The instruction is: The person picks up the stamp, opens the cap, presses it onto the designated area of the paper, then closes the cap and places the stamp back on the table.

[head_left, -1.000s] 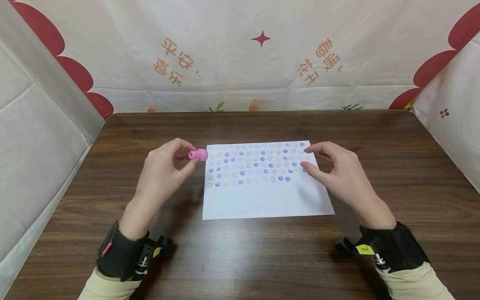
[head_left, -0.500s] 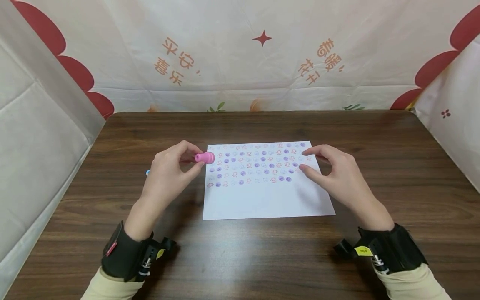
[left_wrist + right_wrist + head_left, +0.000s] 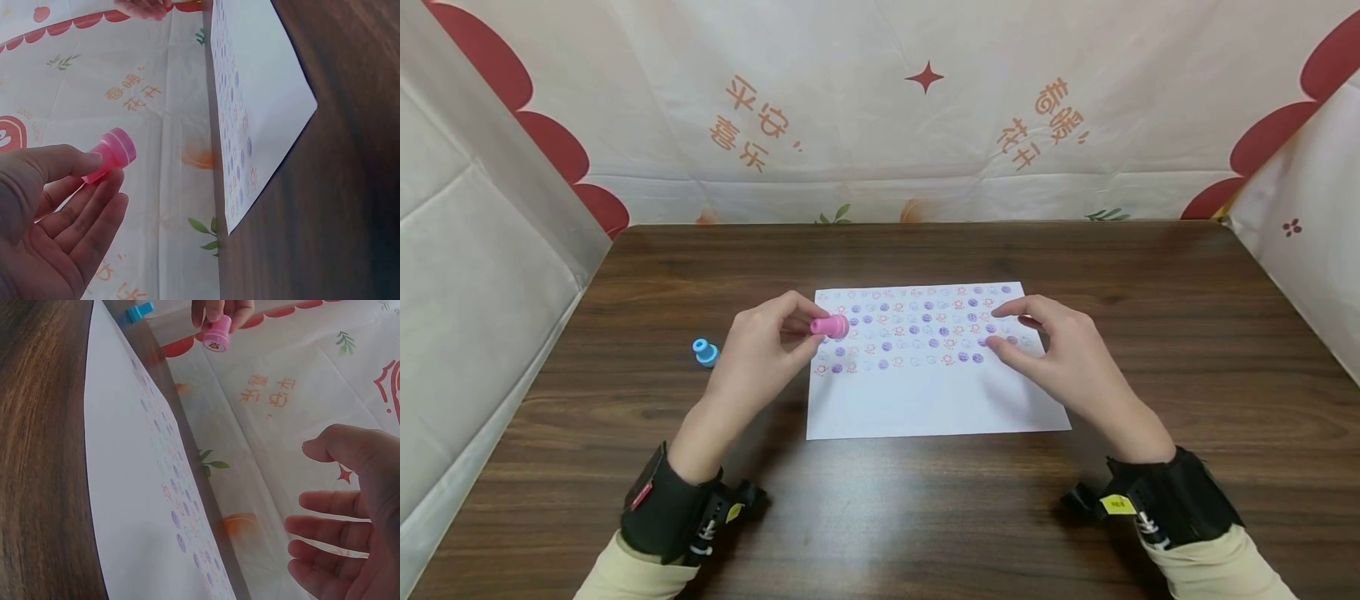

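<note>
A pink stamp [image 3: 831, 326] is pinched between the thumb and fingers of my left hand [image 3: 763, 346], above the left edge of the paper. In the right wrist view a small picture shows on the end face of the pink stamp [image 3: 217, 339]. The white sheet of paper [image 3: 925, 408] carries several rows of small purple, red and blue stamped marks over its upper part; the lower part is plain. My right hand [image 3: 1063, 354] hovers over the sheet's right side, thumb and fingers apart, nothing between them. A blue stamp [image 3: 705, 352] stands on the table, left of my left hand.
The dark wooden table [image 3: 880, 517] ends at a back edge in front of a white printed cloth [image 3: 865, 108]. More cloth hangs along the left and right sides. Each wrist wears a black strap with a small camera.
My left hand has moved right and slightly nearer, carrying the pink stamp over the paper and uncovering the blue stamp behind it. My right hand has shifted a little left.
</note>
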Tool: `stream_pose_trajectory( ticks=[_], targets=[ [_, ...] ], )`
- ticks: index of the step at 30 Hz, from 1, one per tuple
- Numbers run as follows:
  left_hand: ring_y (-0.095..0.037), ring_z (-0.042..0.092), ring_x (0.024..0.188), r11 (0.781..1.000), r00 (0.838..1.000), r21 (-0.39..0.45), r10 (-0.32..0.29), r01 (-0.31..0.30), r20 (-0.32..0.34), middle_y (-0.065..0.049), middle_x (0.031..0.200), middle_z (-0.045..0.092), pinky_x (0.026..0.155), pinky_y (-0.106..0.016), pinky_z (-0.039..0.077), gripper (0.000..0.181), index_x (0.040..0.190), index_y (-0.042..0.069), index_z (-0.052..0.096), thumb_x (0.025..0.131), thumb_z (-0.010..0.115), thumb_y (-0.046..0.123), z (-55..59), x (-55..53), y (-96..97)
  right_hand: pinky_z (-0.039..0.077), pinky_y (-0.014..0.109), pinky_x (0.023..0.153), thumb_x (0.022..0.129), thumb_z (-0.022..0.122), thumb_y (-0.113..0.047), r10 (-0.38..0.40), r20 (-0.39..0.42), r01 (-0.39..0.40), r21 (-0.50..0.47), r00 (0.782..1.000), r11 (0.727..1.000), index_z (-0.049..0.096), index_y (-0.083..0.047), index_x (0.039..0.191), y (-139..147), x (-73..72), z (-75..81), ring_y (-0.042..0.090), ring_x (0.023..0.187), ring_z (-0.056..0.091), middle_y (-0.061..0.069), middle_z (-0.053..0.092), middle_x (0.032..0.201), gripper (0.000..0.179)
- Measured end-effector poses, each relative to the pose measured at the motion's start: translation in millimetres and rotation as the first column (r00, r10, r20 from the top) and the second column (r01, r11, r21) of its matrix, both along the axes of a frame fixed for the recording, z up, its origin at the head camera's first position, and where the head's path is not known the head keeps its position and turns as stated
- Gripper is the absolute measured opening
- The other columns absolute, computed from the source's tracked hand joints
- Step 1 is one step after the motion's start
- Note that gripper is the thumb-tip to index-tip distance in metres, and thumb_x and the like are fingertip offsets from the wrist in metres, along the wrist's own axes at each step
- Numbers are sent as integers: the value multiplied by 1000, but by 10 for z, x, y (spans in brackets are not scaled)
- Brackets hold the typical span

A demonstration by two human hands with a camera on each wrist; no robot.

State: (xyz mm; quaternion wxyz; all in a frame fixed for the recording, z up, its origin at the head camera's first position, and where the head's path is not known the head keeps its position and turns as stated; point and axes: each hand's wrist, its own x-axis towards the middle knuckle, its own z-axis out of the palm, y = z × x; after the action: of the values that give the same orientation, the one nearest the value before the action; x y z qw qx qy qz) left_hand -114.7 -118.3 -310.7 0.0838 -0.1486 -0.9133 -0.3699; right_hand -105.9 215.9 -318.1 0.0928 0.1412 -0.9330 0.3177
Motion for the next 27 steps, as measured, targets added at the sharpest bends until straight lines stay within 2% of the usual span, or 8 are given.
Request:
stream_pose_trajectory(
  ticks=[11, 27],
  targets=[
    [-26, 74, 95, 1000, 997, 4, -10, 10, 74, -12, 109, 74, 83, -40, 61, 25, 106, 7, 68, 83, 78, 2, -36, 16, 104, 53, 58, 93, 87, 77, -25, 8, 16, -8, 12, 1000, 1000, 67, -9, 115, -47, -6, -31, 35, 111, 65, 13, 70, 117, 34],
    [-25, 74, 98, 999, 992, 38, -35, 31, 121, -11, 115, 72, 82, -39, 61, 27, 107, 7, 69, 82, 79, 1, -64, 27, 232, 53, 59, 92, 86, 78, -24, 29, 29, -30, 15, 999, 999, 68, -9, 116, -105, -5, -56, 36, 111, 65, 13, 71, 118, 35]
  ],
)
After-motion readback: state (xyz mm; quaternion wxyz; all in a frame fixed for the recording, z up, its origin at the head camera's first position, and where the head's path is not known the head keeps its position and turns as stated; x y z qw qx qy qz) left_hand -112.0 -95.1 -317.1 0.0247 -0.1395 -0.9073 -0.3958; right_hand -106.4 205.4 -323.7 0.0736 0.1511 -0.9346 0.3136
